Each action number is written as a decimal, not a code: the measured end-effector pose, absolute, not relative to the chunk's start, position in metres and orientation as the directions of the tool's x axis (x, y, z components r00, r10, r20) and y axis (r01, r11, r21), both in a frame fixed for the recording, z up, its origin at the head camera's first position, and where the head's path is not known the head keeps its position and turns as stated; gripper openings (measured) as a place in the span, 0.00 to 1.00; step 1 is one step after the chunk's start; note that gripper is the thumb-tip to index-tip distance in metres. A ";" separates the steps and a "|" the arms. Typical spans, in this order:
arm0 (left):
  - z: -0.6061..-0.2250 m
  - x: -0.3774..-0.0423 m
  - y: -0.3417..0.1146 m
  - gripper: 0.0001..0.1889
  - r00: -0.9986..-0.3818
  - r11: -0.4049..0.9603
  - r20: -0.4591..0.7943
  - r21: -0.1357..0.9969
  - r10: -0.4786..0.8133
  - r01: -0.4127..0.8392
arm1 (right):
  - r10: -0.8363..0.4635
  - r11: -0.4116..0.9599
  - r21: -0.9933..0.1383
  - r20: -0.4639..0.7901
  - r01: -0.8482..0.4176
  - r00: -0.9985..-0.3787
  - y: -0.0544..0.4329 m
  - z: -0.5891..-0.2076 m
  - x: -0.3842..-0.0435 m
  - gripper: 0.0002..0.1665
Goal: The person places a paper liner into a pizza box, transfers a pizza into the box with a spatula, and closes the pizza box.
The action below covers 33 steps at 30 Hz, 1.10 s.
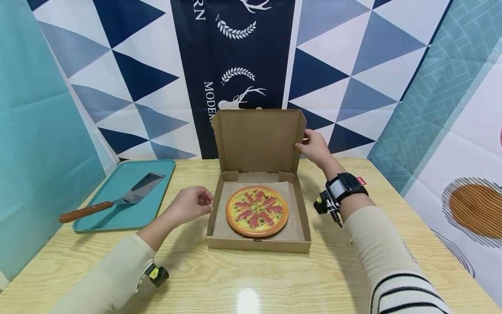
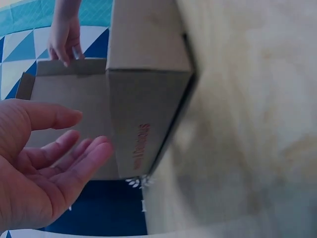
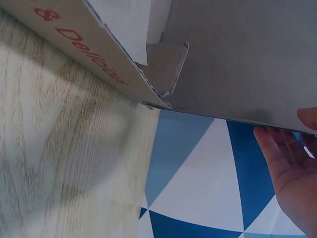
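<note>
A brown cardboard pizza box [image 1: 259, 245] stands on the table with its lid [image 1: 259, 141] raised at the back. Inside, on white paper [image 1: 292, 222], lies a round pizza [image 1: 256, 211] with pink strips on a yellow top. My right hand [image 1: 315, 149] pinches the lid's right edge, with the thumb [image 3: 308, 117] on the inner face and the fingers behind. Beside the box's left wall is my left hand [image 1: 191, 203]. Its fingers are loosely bent, and the left wrist view shows nothing between them and the thumb.
At the left, a teal tray [image 1: 117, 174] lies on the wooden table [image 1: 188, 279]. A pizza server [image 1: 141, 188] with a wooden handle rests across it, the handle reaching past the tray's edge. Patterned cloth [image 1: 149, 56] hangs directly behind the box.
</note>
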<state>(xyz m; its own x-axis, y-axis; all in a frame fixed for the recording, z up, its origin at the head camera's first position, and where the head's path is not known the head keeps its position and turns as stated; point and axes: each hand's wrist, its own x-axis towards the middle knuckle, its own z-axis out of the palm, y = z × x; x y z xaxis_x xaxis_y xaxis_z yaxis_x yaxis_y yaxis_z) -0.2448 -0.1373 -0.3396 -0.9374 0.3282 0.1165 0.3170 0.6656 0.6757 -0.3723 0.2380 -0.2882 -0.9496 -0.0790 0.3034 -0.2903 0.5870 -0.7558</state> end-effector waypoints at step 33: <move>-0.257 -0.374 -0.107 0.40 -0.986 0.160 0.112 0.978 0.122 0.131 | 0.000 0.460 -0.832 0.350 -0.311 -0.937 0.231 -0.267 -0.359 0.33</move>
<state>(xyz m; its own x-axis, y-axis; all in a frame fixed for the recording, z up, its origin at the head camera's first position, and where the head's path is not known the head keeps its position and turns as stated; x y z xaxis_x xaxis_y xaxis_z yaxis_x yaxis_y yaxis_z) -0.3741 -0.1073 -0.2573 -0.9862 0.1219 0.1123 0.1312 0.1603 0.9783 -0.3589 0.2307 -0.2675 -0.9367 0.0004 0.3503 -0.3109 0.4597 -0.8319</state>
